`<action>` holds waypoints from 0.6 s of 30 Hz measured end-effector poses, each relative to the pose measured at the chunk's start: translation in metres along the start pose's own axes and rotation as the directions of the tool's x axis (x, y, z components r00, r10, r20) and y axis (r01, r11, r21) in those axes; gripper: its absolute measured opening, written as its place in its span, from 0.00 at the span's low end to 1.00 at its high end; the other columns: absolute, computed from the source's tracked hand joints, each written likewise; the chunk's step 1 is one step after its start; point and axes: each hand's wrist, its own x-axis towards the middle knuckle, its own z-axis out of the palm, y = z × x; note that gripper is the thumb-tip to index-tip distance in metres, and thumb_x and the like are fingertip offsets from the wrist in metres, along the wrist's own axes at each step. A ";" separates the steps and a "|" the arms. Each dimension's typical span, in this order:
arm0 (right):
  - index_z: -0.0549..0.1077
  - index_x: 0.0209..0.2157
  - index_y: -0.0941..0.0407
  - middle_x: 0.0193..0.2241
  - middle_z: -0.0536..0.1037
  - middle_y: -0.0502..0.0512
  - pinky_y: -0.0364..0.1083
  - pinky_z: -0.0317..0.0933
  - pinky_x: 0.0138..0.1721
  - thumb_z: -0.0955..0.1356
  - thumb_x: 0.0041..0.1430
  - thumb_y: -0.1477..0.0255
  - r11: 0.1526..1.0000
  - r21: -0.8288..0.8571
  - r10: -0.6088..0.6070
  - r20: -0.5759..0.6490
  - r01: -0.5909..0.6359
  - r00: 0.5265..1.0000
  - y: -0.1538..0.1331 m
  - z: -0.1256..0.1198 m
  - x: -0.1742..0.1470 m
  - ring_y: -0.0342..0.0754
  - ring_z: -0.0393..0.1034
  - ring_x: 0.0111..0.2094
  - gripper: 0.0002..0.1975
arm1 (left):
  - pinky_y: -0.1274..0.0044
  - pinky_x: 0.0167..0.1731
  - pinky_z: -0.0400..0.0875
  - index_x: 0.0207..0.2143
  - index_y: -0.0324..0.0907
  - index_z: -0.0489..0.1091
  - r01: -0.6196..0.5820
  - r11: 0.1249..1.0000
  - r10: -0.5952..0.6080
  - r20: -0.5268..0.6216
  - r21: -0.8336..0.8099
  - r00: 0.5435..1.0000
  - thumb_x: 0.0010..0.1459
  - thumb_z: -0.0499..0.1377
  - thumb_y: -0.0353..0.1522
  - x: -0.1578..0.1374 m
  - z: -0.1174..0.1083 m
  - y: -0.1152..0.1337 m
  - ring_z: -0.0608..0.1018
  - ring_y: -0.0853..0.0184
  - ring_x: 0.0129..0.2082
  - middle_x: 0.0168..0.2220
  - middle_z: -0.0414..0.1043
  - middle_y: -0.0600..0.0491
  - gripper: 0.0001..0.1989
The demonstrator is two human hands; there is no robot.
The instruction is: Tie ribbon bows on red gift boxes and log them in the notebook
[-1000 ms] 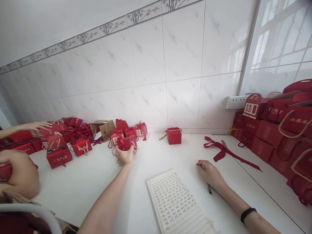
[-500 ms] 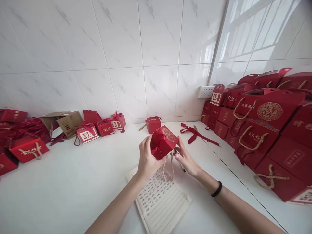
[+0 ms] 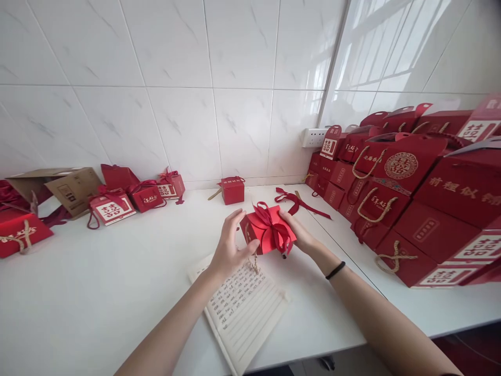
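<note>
A red gift box (image 3: 256, 230) with a ribbon bow (image 3: 277, 230) on top is held above the table, its bow side facing me. My right hand (image 3: 301, 235) grips it from the right, its fingers mostly hidden behind it. At the left side of the box, my left hand (image 3: 229, 248) is open, thumb and fingers apart. Its thumb overlaps the lower left edge; whether it touches I cannot tell. A twisted rope handle (image 3: 254, 263) hangs under the box. Below lies an open notebook (image 3: 250, 318) with handwritten lines.
Stacked red gift boxes (image 3: 415, 209) fill the right side. A loose red ribbon (image 3: 299, 201) lies before them. Near the wall stand another small red box (image 3: 233, 191), several tied boxes (image 3: 146, 197) and a brown carton (image 3: 70, 196). A white power strip (image 3: 313, 138) is at the wall.
The box has been turned so that its bow faces me. My right hand has closed on its right side, and my left hand's hold has loosened. The view has shifted right.
</note>
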 end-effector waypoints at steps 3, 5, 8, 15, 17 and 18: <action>0.66 0.21 0.56 0.14 0.66 0.50 0.40 0.50 0.13 0.62 0.55 0.43 0.996 -0.061 0.067 0.072 -0.062 0.995 -0.004 -0.001 -0.003 0.43 0.58 0.15 0.29 | 0.66 0.57 0.60 0.60 0.46 0.47 0.113 0.993 -0.107 0.123 -0.042 0.987 0.50 0.60 0.45 -0.001 0.005 -0.003 0.55 0.57 0.63 0.63 0.48 0.45 0.39; 0.65 0.20 0.56 0.12 0.64 0.48 0.40 0.45 0.12 0.59 0.56 0.42 0.993 -0.095 0.073 0.075 -0.065 0.995 -0.005 0.000 -0.004 0.42 0.55 0.13 0.30 | 0.66 0.57 0.60 0.60 0.45 0.47 0.217 0.972 -0.198 0.172 -0.096 0.965 0.49 0.61 0.46 -0.002 0.007 -0.003 0.58 0.57 0.62 0.62 0.52 0.45 0.41; 0.71 0.35 0.57 0.19 0.70 0.50 0.41 0.54 0.16 0.57 0.58 0.43 0.997 -0.047 0.060 -0.011 -0.060 0.998 -0.004 0.000 -0.003 0.45 0.63 0.18 0.30 | 0.65 0.55 0.62 0.58 0.43 0.51 0.298 0.937 -0.264 0.188 -0.185 0.946 0.47 0.63 0.47 -0.001 0.008 -0.003 0.64 0.56 0.57 0.58 0.59 0.43 0.40; 0.61 0.55 0.50 0.53 0.65 0.56 0.48 0.64 0.41 0.64 0.54 0.46 0.983 0.148 -0.095 -0.089 0.108 0.991 0.008 -0.005 0.004 0.53 0.67 0.45 0.33 | 0.63 0.53 0.64 0.60 0.43 0.49 0.289 0.944 -0.255 0.203 -0.158 0.945 0.47 0.63 0.46 -0.003 0.009 -0.010 0.60 0.53 0.59 0.60 0.53 0.41 0.42; 0.64 0.52 0.49 0.50 0.68 0.56 0.49 0.65 0.41 0.65 0.53 0.46 0.989 0.095 -0.109 -0.062 0.115 0.992 0.011 -0.004 0.003 0.53 0.67 0.44 0.31 | 0.62 0.56 0.61 0.62 0.44 0.46 0.199 0.977 -0.172 0.270 -0.076 0.947 0.49 0.62 0.45 -0.005 0.008 -0.010 0.55 0.52 0.62 0.62 0.46 0.42 0.43; 0.65 0.51 0.50 0.45 0.71 0.56 0.49 0.65 0.41 0.65 0.54 0.45 0.992 0.048 -0.110 -0.055 0.113 0.992 0.012 -0.003 0.003 0.53 0.68 0.41 0.30 | 0.61 0.57 0.60 0.63 0.45 0.44 0.168 0.984 -0.144 0.316 -0.051 0.938 0.50 0.60 0.45 -0.006 0.007 -0.009 0.54 0.51 0.62 0.63 0.44 0.42 0.43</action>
